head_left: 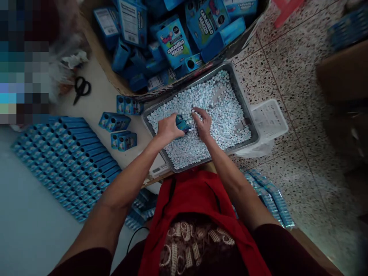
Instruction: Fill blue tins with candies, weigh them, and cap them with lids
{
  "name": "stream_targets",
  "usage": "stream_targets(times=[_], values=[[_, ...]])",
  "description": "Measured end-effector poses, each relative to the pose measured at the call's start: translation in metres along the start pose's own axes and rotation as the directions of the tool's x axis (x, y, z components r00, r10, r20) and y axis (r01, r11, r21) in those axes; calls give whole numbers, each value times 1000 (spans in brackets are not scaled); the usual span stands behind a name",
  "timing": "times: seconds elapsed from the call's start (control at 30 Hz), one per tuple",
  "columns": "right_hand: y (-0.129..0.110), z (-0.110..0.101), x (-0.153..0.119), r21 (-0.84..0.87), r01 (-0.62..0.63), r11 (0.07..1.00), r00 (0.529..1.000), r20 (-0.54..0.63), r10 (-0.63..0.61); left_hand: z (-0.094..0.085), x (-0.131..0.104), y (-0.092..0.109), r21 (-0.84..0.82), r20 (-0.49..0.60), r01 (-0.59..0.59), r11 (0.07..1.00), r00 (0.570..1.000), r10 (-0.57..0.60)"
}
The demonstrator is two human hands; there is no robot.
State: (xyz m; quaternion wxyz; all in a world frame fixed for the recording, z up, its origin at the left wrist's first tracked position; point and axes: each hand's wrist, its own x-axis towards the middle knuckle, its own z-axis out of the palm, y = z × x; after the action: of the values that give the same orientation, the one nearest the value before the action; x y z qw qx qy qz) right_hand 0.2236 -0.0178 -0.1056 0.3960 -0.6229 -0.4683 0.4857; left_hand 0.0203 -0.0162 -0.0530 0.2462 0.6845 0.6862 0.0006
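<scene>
A grey tray [253,126] full of small pale blue and white candies lies before me. Over its left half, my left hand [169,128] is wrapped round small blue boxes [182,124], tilted with their ends toward the candies. My right hand [203,122] is just right of the boxes, among the candies, with fingers bent and thumb apart from them; no box is in it. Whether it holds candies is too small to tell. Small groups of blue boxes [124,141] stand on the table left of the tray.
A large carton [105,71] of blue caramel boxes borders the tray's far side. Black scissors [82,89] lie at the left, above many rows of blue boxes [71,165]. A clear plastic container [271,119] sits right of the tray. Part of a person shows at upper left.
</scene>
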Motion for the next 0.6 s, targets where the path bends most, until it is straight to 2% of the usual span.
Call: stream_targets(times=[0.07, 0.13, 0.27, 0.33, 0.4, 0.47, 0.6], values=[[-9, 2, -3, 174, -122, 977, 992, -20, 127, -3, 2, 5, -68, -3, -32, 997, 999, 32], [-22, -2, -6, 304, -219, 927, 974, 9, 227, -10, -4, 6, -188, -2, -53, 981, 999, 54], [-56, -21, -14, 414, -364, 834, 930, 124, 345, -14, -33, -3, -478, -71, -117, 871, 993, 94], [-72, -28, -18, 471, -399, 787, 915, 154, 372, -9, -48, -9, -571, -139, -109, 814, 990, 35], [-86, -32, -22, 533, -414, 738, 908, 181, 379, -3, -58, -12, -610, -153, -85, 788, 988, -13], [-98, -32, -26, 575, -412, 707, 908, 194, 372, 3, -62, -13, -609, -141, -94, 788, 990, 9], [-117, -27, -34, 666, -348, 660, 935, 195, 296, 6, -61, -15, -606, -192, -199, 770, 976, 101]])
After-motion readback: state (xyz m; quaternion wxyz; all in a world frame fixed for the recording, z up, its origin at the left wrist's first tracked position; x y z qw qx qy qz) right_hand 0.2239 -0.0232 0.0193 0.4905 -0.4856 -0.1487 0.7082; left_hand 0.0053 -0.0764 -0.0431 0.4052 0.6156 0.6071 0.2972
